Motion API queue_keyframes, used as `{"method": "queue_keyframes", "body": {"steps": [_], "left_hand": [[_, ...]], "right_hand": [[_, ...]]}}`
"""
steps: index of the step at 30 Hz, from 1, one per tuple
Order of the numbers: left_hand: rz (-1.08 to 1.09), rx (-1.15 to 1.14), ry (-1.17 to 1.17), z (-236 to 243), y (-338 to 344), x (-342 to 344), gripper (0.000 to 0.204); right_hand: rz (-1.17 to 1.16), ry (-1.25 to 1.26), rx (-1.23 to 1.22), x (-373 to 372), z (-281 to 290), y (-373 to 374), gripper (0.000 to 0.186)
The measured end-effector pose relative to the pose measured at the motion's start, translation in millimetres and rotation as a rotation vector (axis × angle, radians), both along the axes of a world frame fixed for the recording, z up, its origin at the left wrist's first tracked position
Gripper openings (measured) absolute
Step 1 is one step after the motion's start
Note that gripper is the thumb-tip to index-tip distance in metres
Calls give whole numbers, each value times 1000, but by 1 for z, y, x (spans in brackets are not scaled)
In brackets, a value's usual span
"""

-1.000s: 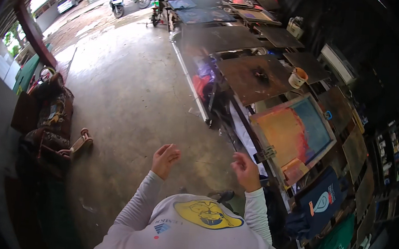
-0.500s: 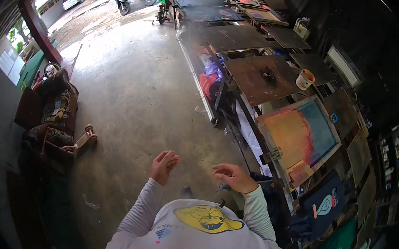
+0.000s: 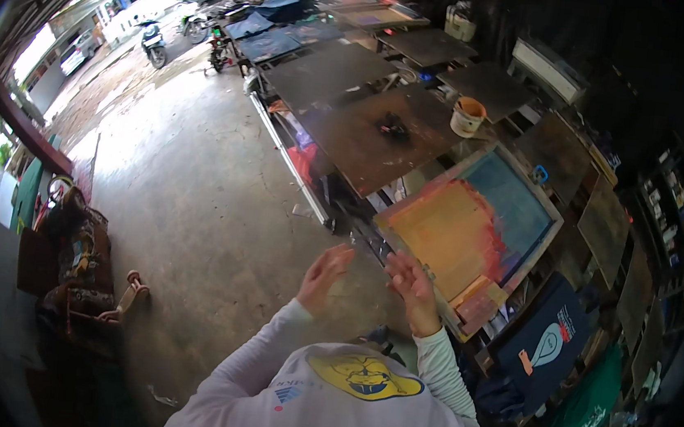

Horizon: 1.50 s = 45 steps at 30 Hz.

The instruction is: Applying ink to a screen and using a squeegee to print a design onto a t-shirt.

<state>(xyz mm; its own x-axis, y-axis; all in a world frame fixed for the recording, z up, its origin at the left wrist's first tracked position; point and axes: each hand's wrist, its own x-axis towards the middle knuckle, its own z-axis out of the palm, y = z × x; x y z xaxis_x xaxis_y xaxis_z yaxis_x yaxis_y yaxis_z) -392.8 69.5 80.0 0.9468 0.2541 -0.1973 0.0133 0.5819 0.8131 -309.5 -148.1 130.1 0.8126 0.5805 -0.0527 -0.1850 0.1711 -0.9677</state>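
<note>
My left hand (image 3: 324,278) is raised above the floor in front of my body, its fingers stretched out and nothing in them. My right hand (image 3: 412,293) is up beside it, empty, its fingers apart, next to the near left edge of a screen-printing frame (image 3: 436,241). The frame has a wooden border and a mesh stained orange, red and blue. A squeegee-like block (image 3: 480,306), stained orange and pink, lies at its near end. Between my two hands there is a gap.
Dark printing boards (image 3: 349,136) line the long bench at right. A white bucket (image 3: 467,118) with an orange rim stands on it. A navy printed shirt (image 3: 539,348) and a green one (image 3: 578,417) lie nearby. A patterned armchair (image 3: 79,254) stands left; a motorbike (image 3: 152,43) is outside.
My view has turned right, toward the bench. Both hands have risen and moved forward, and their curled fingers have straightened. My right hand is now close to the screen frame.
</note>
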Motion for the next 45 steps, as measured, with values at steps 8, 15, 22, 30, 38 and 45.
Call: {"method": "queue_keyframes", "body": {"steps": [8,15,22,30,38,45], "left_hand": [[-438,306,-216,18,-86,107,54],[-496,453,-301,-23,-60,220,57],[-457,1228,-179,-104,-26,421,65],[-578,1433,-75,-207,-43,493,55],[-527,1394,-184,-187,-67,477,47],[-506,1340,-192,-183,-70,482,41]], "right_hand": [[-200,60,-44,70,-15,-66,60],[-470,175,-82,92,-31,-105,61],[-744,74,-128,87,-22,-88,60],[-1148,113,-121,60,-24,-46,45],[-1511,217,-206,35,-72,-32,30],[-1624,82,-285,53,-60,-111,27]]}}
